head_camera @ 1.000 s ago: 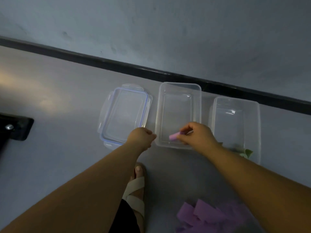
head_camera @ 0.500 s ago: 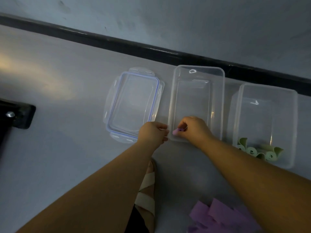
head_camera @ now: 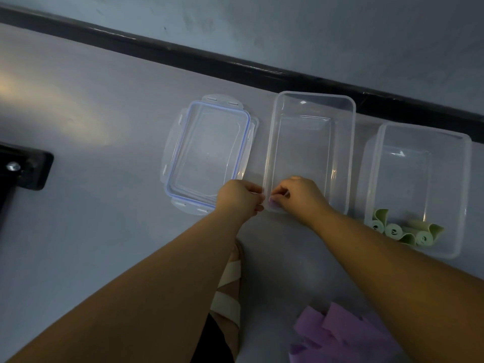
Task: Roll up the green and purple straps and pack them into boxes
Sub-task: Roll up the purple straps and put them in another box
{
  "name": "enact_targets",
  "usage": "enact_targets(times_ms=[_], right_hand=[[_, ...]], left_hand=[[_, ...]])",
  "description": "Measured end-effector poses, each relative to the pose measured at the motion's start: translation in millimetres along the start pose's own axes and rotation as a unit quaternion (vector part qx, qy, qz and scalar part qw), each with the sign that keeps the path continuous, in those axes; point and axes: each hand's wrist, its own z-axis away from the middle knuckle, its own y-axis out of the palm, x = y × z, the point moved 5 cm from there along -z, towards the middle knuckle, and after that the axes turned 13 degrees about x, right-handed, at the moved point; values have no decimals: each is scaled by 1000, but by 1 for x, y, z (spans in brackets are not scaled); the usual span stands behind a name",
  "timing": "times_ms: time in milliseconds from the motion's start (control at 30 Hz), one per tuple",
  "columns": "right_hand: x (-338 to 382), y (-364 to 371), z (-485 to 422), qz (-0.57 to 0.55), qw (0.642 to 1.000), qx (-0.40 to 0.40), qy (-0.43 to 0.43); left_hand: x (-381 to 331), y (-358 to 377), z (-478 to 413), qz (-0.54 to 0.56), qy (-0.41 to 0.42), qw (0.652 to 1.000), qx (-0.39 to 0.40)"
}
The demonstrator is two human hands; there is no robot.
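Head view, left to right: a black bracket (head_camera: 26,166) with a bright bolt head sits on the floor (head_camera: 104,218) at the left edge. Further right lies a clear lid (head_camera: 209,153) with a blue seal and four clip tabs, flat on the floor, just beside the middle box (head_camera: 311,96).

Our left hand (head_camera: 237,199) lies over the lid's near right corner. Its fingers (head_camera: 258,199) are curled into a loose fist with nothing in them that we can see. They sit just beside the near left corner of the middle box, and we cannot tell whether they touch its wall.

Our right hand (head_camera: 301,197) reaches over the near wall of that box. Its thumb and fingers pinch the rolled purple strap (head_camera: 273,204), which is down in the near left corner and shows only as a pale purple patch through the clear plastic. The hand hides most of it.

The right box (head_camera: 424,131) is well to the right of the right hand. The rolled green straps (head_camera: 403,230) lie along its near wall, some with loose ends sticking up. A black strip (head_camera: 235,64) runs along the foot of the wall behind all three containers.

Nearer us, a foot in a pale strapped sandal (head_camera: 227,292) shows between our forearms. The unrolled purple straps (head_camera: 335,334) lie in a loose pile on the floor by the right forearm, which covers part of the pile.

A second ago the right hand held the purple roll up at the box's near rim. Now it is lower, inside the corner. The left hand has closed in on that same corner.
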Motion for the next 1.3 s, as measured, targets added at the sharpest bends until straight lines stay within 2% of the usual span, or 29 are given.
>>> enact_targets(times_ms=[133,267,533,833,1000,1167,1300], right_hand=[[0,-2,-3,17,1000,-2,6],[1,-7,-3,89,996,-28,10],[-1,-5,-6,32,999,33,13],[2,-5,-6,45,999,25,3],[3,-15,5,15,1000,-13,-7],[-6,-28,42,-19,996,-69,-60],[-25,-24,85,-16,995,-71,-71]], left_hand=[[0,0,0,0,4,1000,1],[-1,0,0,2,4,1000,6],[0,2,0,7,-1,1000,10],[0,5,3,-5,-4,1000,19],[5,5,5,-23,-43,998,29],[20,3,15,-68,-113,991,23],[19,24,38,-115,-130,982,72]])
